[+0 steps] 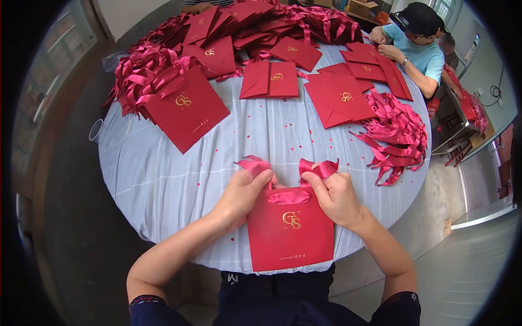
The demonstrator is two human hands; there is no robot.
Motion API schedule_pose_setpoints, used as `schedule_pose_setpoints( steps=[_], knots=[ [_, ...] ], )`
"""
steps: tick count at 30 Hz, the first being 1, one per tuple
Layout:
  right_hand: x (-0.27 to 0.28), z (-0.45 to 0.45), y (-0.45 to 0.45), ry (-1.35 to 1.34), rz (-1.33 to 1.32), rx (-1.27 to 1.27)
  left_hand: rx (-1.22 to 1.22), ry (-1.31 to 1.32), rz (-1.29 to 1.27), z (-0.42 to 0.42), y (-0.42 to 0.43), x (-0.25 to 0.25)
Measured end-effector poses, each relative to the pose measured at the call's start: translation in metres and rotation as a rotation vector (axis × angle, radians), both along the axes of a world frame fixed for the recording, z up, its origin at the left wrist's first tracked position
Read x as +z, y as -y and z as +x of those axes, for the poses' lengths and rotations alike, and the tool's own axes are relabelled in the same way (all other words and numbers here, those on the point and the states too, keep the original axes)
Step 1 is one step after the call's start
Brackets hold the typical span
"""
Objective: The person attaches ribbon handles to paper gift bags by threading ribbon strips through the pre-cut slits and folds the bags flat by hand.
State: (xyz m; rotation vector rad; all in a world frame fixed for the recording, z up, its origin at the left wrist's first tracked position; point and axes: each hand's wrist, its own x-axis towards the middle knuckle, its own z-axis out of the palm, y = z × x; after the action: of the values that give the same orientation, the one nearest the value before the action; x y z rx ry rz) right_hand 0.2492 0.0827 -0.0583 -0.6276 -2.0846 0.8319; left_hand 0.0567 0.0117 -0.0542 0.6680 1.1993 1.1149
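A red paper bag (291,244) with a gold logo lies at the near edge of the round table, its top toward the middle. A pink ribbon (289,196) runs across the front of its top edge. My left hand (246,193) is closed on one end of the ribbon at the bag's upper left corner. At the upper right corner my right hand (334,198) pinches the other ribbon end, which loops up above the fingers. Both hands are close to the bag's top edge, and the undersides of the fingers are partly hidden.
Red bags (190,108) with ribbons are piled at the left and back of the cloth-covered table (163,179). Flat bags (269,80) lie mid-table. Loose pink ribbons (394,136) heap at the right. A co-worker (421,49) in a cap works at the back right.
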Motion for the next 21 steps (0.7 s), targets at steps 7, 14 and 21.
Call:
schedule_pose_setpoints(
  steps=[7,14,21],
  knots=[
    [0.027,-0.016,-0.012,0.08,-0.155,0.007,-0.031,-0.188,0.276,-0.032,-0.001,0.029],
    [0.099,-0.12,-0.074,-0.188,-0.08,0.288,0.323,-0.287,0.745,-0.099,-0.004,0.091],
    [0.07,-0.226,-0.147,-0.018,-0.108,-0.011,0.555,-0.323,0.591,-0.196,-0.045,0.053]
  ],
)
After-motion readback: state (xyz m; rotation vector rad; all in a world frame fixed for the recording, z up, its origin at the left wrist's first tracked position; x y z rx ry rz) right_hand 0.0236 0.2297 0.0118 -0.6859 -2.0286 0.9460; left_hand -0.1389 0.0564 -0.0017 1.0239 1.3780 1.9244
